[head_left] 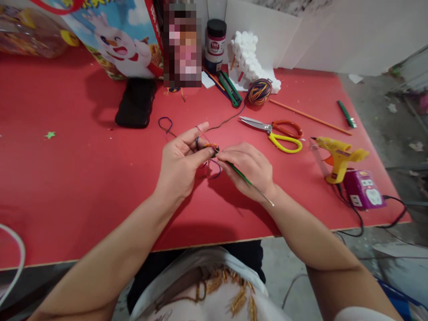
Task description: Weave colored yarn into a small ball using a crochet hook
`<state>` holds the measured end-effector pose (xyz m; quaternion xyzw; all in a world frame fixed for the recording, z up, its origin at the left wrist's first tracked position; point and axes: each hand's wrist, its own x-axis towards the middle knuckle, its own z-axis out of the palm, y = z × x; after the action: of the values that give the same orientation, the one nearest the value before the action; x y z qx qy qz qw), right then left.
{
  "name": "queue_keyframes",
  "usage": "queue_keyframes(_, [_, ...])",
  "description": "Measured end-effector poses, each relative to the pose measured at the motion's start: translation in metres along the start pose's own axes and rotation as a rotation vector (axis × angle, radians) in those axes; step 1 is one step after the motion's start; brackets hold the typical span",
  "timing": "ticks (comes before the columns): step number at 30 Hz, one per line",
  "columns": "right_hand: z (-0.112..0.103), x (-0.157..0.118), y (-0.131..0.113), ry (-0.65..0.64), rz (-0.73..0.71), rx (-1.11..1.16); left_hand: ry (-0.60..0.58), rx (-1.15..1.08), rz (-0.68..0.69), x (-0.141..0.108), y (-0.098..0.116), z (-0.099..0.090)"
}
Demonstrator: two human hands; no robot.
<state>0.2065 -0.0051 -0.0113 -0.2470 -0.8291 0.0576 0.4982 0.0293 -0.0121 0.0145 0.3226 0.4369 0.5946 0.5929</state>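
A small piece of multicoloured crochet work (pixel 211 146) is pinched between the thumb and fingers of my left hand (pixel 182 160), with yarn looped over the raised index finger. My right hand (pixel 249 169) grips a crochet hook (pixel 241 174) with a green handle; its rear metal end points down toward my wrist. The hook's working tip meets the crochet work and is hidden by my fingers. Loose yarn ends dangle under the piece. From my left hand a strand runs back to a ball of variegated yarn (pixel 259 92).
Scissors (pixel 270 129) lie right of the hands, with an orange stick (pixel 310 117) behind. A yellow glue gun (pixel 341 154) stands by a purple box (pixel 364 189) with cables. Farther back are a green cutter (pixel 230 89), a dark jar (pixel 215 47) and a black phone (pixel 136 102).
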Motion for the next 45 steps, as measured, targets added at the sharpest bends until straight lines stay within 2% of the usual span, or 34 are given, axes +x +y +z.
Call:
queue_keyframes(4, [0.004,-0.002,0.003,-0.023,-0.094,-0.101,0.01,-0.111,-0.16,0.0,0.006,0.003])
queue_keyframes(9, [0.005,-0.004,0.007,-0.045,-0.14,-0.164,-0.008,-0.156,-0.231,0.0,0.012,0.004])
queue_keyframes(14, [0.006,-0.003,0.001,-0.06,-0.221,-0.399,0.025,-0.137,-0.28,-0.004,0.016,0.007])
queue_keyframes(16, [0.008,-0.002,-0.004,-0.057,-0.215,-0.482,0.031,-0.108,-0.231,-0.005,0.015,0.007])
queue_keyframes(19, [0.011,-0.002,-0.01,-0.067,-0.185,-0.529,0.02,-0.004,-0.058,-0.006,0.009,0.005])
queue_keyframes(24, [0.01,-0.002,-0.012,-0.075,-0.093,-0.401,-0.074,0.272,0.136,-0.006,0.003,-0.002])
queue_keyframes(28, [0.005,-0.002,-0.013,-0.061,-0.069,-0.276,-0.091,0.405,0.246,-0.005,0.002,-0.006])
queue_keyframes(36, [-0.003,0.002,-0.015,-0.063,0.017,-0.104,-0.054,0.449,0.239,-0.006,0.008,-0.006])
queue_keyframes(40, [-0.009,0.005,-0.016,-0.064,0.099,-0.009,-0.09,0.503,0.26,-0.004,0.01,-0.009])
queue_keyframes(45, [-0.018,0.012,-0.018,-0.069,0.277,0.164,-0.177,0.592,0.305,-0.001,0.011,-0.012])
